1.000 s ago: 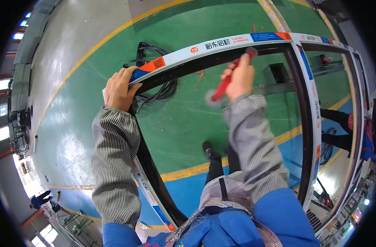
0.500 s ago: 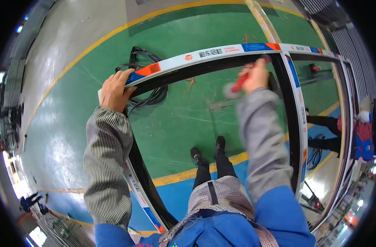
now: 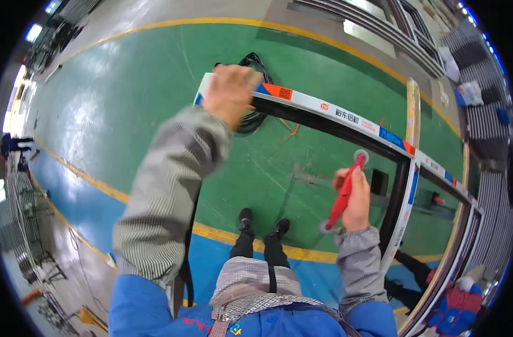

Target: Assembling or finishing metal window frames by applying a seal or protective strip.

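Note:
A large metal frame, likely for a window or door, stands before me with pale film and coloured labels on its bars. Its inner edges look black. At the far left corner, my left hand is closed over the top bar; its fingertips are partly hidden. Inside the opening, beside the dark upright, my right hand grips a red spline roller with a small wheel at each end. The roller is tilted, its upper wheel a little below the top bar and apart from it.
Beyond the left corner lies a coil of black cable. A long yellowish beam reaches the frame's far side. Another person is at the lower right. Long metal profiles lie at the back right, and another person is far left.
My view has swung left, so the frame sits further right and slanted. My right hand has drawn back from the top bar with the roller. My left hand stays at the corner.

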### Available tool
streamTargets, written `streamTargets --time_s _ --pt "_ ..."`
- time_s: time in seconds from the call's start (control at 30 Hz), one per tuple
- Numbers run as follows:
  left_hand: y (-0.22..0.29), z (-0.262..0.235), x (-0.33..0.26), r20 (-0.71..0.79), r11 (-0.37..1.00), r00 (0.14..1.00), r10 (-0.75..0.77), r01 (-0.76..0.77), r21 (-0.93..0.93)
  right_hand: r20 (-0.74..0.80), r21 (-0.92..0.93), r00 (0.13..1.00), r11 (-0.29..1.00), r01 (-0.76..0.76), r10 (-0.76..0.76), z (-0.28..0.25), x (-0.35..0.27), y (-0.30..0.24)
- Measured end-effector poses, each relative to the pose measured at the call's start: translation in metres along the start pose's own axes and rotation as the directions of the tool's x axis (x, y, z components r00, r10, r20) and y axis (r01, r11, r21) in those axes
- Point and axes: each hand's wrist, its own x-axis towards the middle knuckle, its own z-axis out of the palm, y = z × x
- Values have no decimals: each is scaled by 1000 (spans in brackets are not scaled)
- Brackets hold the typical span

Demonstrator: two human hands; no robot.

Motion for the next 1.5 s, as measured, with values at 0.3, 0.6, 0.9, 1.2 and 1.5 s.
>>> streamTargets --time_s 0.3,0.6,0.9,1.2,1.5 --pt "200 13 -73 714 -703 584 -386 315 -637 539 -685 630 145 714 -559 43 51 -40" --pt "208 80 -48 741 -565 421 -523 480 -671 129 -906 974 378 193 -187 -48 206 -63" --pt "85 78 -58 608 -565 211 -765 233 -791 124 -945 977 280 170 -174 -33 193 -62" --pt "78 70 -49 646 -609 218 -731 216 -763 118 -938 976 303 169 -181 -37 191 -64" --pt "150 34 -97 620 -514 453 -641 346 -785 514 -654 602 176 736 -611 30 55 5"
